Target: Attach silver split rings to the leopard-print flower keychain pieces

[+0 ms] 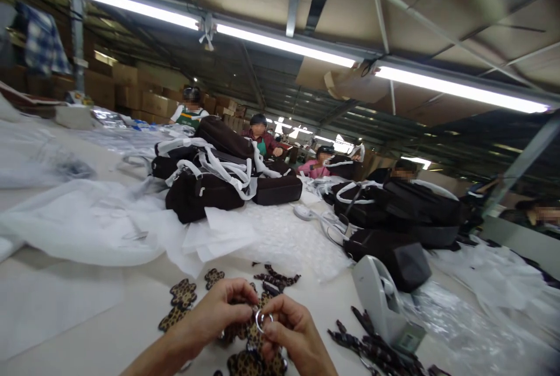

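At the near edge of the pale table [326, 297], two bare hands meet over a cluster of leopard-print pieces [245, 363]. The right hand [293, 329] pinches a silvery metal ring [258, 322] between thumb and fingers, its round opening facing the camera. The left hand [230, 303] is on the ring's other side, thumb and fingertips drawn close together right by it; whether they grip the ring or something small next to it, I cannot tell. More of the leopard-print pieces, rounded and lobed in outline, lie to the left of the left hand.

Just beyond the fingers lie some dark straps [280, 278], and a larger dark bundle [371, 344] lies to the right, beside what looks like a pale tape dispenser [366, 288]. Crinkled clear plastic [468, 323] spreads past that, while white wrapping sheets [109, 221] cover much of the left side.

Farther back stand two heaps of dark bags: the left heap [205, 192] is draped with white straps, and the right heap [394, 215] has a few more. Behind them are several people, among them one in a green apron [188, 118] and one in pink [314, 167]. Cardboard boxes [160, 105] are stacked at the back, under lit tube lamps [284, 45].
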Demonstrator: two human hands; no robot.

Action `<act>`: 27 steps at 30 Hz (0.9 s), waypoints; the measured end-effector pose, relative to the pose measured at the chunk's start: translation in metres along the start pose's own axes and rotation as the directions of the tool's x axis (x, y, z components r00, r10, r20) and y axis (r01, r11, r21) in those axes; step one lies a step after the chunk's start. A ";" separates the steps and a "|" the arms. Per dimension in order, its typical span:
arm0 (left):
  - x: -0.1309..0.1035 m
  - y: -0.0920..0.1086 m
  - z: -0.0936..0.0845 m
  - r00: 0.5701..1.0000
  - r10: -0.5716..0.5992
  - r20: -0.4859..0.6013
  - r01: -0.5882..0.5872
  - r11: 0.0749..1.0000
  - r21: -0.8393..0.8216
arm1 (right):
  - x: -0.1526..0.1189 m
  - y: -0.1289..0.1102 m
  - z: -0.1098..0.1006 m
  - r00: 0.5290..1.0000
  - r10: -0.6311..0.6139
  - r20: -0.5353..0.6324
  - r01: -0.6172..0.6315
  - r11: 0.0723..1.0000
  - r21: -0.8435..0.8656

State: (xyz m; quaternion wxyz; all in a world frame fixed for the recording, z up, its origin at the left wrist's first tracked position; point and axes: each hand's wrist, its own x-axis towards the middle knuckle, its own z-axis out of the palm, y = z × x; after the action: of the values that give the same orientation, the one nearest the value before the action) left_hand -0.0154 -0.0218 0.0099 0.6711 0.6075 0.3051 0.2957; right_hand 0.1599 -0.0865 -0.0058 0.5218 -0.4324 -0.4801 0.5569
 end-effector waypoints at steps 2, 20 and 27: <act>0.000 0.000 0.000 0.999 0.008 -0.036 -0.009 1.000 -0.020 | 0.000 0.000 -0.001 1.000 -0.002 -0.001 0.002 1.000 -0.010; 0.002 -0.002 0.006 0.992 0.059 -0.110 -0.061 0.998 -0.013 | -0.002 -0.001 0.001 1.000 0.027 0.003 -0.027 0.996 -0.081; 0.000 -0.003 0.007 0.990 0.103 -0.098 -0.096 0.993 0.073 | 0.000 0.005 0.003 0.999 0.047 -0.006 -0.047 0.996 -0.078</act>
State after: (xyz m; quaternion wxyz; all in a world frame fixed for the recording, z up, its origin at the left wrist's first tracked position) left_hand -0.0101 -0.0265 0.0074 0.6182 0.6286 0.3179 0.3488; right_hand 0.1567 -0.0865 -0.0100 0.4922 -0.4649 -0.4901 0.5491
